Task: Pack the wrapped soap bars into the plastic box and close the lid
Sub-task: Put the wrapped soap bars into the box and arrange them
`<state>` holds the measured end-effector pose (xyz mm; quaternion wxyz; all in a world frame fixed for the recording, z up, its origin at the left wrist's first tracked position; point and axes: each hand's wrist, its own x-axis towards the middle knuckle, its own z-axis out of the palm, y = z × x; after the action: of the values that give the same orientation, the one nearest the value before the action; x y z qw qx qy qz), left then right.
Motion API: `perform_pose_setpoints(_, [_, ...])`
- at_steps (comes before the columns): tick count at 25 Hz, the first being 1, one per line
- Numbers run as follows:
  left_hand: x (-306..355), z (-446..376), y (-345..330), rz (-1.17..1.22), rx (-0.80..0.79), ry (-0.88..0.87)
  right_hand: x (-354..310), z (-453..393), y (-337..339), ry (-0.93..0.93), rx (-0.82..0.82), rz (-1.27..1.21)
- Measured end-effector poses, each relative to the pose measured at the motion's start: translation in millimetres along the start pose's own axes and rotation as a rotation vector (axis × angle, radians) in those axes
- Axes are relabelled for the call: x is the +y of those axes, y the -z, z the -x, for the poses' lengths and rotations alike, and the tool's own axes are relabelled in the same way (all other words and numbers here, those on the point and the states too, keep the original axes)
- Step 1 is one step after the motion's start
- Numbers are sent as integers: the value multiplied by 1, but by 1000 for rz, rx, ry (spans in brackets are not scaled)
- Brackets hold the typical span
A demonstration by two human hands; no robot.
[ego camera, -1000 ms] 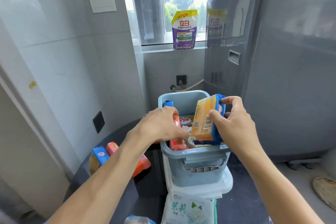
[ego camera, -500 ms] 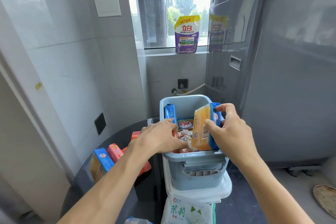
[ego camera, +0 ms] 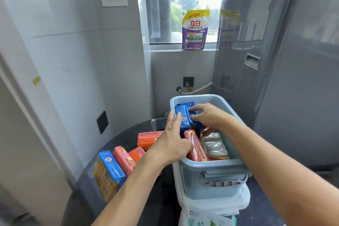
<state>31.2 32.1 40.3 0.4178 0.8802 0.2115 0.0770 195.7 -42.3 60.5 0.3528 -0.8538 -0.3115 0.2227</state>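
Dark round table (ego camera: pixel 128 139) between tiled wall (ego camera: pixel 64 57) and window (ego camera: pixel 183 5)

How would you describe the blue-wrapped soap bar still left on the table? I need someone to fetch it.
Start at the grey plastic box on the dark round table, then look left of it to the cluster of loose soap bars. The blue-wrapped soap bar stands at the cluster's left end. It alone has a blue and yellow wrapper; its neighbours are pink and orange.
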Motion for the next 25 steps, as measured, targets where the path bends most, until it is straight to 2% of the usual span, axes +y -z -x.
perform_pose_setpoints(3, [3,-1,-2,-30,9,18,1,6,1,-9,13,-47])
perform_pose_setpoints(6, [5,1,-2,3,25,62,-7,29,9,-61,151,173])
perform_pose_setpoints(7, [5,1,-1,37,17,70,-9,41,13,-95,87,201])
perform_pose_setpoints(9, [5,2,-1,98,18,46,-10,66,14,-160,-197,179])
perform_pose_setpoints(11, [6,5,-1,138,33,27,-7,86,6,-124,-372,137])
perform_pose_setpoints(14, [4,7,-1,185,58,24,-9,94,-2,-55,-392,-21])
perform_pose_setpoints(17, [5,9,-1,211,49,21,-10,96,-1,-45,-387,76])
perform_pose_setpoints(19, [5,10,-1,216,60,24,-8,96,-4,-52,-318,64])
perform_pose_setpoints(20, [4,11,0,230,73,35,-8,96,-7,-42,-226,73])
perform_pose_setpoints(23, [4,17,0,265,121,67,-13,99,-11,30,126,313])
perform_pose_setpoints(25, [1,27,1,250,175,27,-14,108,-21,105,358,499])
